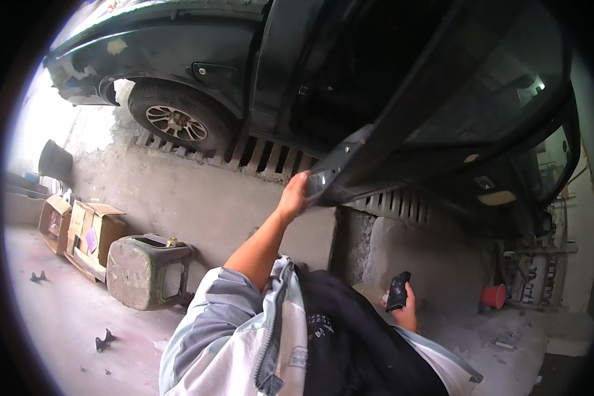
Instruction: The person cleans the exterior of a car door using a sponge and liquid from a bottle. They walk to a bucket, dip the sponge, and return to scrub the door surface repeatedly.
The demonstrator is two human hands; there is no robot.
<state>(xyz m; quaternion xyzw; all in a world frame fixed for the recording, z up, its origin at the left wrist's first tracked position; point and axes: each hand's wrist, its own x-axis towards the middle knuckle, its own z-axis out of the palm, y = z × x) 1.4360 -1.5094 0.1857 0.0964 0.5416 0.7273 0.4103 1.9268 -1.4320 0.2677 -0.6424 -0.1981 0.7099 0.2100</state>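
Observation:
My left hand (293,197) grips the rear edge of an open dark green car door (402,148), its fingers partly hidden at the edge. Lower and to the right, my right hand (406,312) is closed around a black oblong piece (397,292) with pale marks on its surface; I cannot make out its exact kind. The dark car body (178,49) stretches across the top, with bare pale patches on its paint. Behind the door, the dark doorway (323,99) shows little detail.
A wheel (176,123) stands by slotted floor grating (264,157). To the left are a black bucket (55,160), cardboard boxes (94,231) and a dirty boxy container (138,272). A small dark bracket (104,340) lies on the floor. A red bucket (493,296) stands at the right.

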